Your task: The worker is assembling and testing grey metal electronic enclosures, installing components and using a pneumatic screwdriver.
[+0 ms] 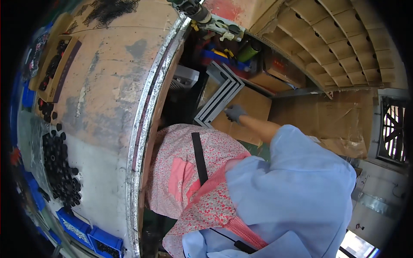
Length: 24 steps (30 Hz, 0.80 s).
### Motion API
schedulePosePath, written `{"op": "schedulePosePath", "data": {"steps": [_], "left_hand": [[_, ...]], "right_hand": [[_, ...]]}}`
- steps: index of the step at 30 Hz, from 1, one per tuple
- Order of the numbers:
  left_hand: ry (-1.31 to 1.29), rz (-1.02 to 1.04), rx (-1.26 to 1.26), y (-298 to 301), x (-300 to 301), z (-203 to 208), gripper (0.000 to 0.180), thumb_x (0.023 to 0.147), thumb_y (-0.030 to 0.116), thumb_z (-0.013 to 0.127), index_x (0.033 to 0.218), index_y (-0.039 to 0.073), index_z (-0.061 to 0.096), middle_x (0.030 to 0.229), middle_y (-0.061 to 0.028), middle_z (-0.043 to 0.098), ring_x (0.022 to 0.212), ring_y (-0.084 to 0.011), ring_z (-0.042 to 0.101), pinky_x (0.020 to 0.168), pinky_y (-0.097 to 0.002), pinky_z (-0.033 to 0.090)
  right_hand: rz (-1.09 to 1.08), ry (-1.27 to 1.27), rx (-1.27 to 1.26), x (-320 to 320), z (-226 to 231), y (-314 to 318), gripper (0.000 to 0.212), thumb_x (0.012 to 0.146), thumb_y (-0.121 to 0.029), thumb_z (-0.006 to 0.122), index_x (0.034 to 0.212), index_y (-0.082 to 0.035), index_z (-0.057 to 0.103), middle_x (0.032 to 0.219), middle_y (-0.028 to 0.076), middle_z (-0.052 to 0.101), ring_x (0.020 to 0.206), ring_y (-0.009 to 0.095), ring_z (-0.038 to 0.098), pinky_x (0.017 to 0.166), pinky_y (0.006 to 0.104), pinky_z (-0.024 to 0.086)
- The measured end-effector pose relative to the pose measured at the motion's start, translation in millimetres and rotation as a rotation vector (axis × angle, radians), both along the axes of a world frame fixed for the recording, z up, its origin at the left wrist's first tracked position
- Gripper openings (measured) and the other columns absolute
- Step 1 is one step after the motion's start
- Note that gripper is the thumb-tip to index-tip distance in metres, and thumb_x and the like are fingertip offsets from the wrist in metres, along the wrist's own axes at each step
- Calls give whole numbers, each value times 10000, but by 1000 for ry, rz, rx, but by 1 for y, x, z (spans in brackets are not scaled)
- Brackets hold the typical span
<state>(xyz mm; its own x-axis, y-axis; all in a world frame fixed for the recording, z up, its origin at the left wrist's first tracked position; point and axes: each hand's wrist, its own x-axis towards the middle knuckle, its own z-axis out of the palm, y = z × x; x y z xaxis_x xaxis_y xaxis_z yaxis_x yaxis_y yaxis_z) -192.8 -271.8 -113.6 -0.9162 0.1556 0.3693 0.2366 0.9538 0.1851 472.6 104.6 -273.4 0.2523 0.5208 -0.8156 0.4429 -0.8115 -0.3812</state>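
My right hand [236, 113], in a grey glove with bare fingertips, reaches out over a brown cardboard box [254, 105]. Its fingers are apart and bent, with nothing visible in them. They are close to the edge of several flat grey angled frame pieces [221, 96], stacked on the box beneath the bench. Whether the fingertips touch the frames is too small to tell. My left hand is out of view; only light blue sleeve cloth shows low in the picture.
A metal-edged workbench [144, 107] runs along the left, with a pile of black round parts [60, 167] and blue bins [77, 228] on it. A divided cardboard tray [331, 43] stands at upper right. Beside the frames sits a blue container [219, 56] holding tools.
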Motion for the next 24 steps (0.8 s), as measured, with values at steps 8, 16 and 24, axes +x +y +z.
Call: {"op": "schedulePosePath", "data": {"steps": [8,16,24], "left_hand": [[-4,13,-12,-2,-2,16,574,820,333,631,1339,127,495,1295,-169,560,1169,-292,559,962,-400,467],[-10,62,0,-15,1,19,636,800,367,646,1353,104,475,1292,-180,560,1155,-297,568,956,-399,468],[-15,118,66,-29,7,22,700,780,400,661,1368,82,454,1289,-192,560,1140,-302,576,949,-399,469]], "right_hand": [[-409,200,-63,-52,-61,-5,639,901,-576,513,1199,-10,523,974,175,617,765,286,667,629,387,564],[-309,60,-39,-29,-69,6,365,871,-275,543,1093,15,554,938,176,629,702,331,668,554,446,568],[-232,-242,136,27,-94,26,267,757,-142,602,894,85,636,898,217,657,731,320,686,571,453,590]]}}
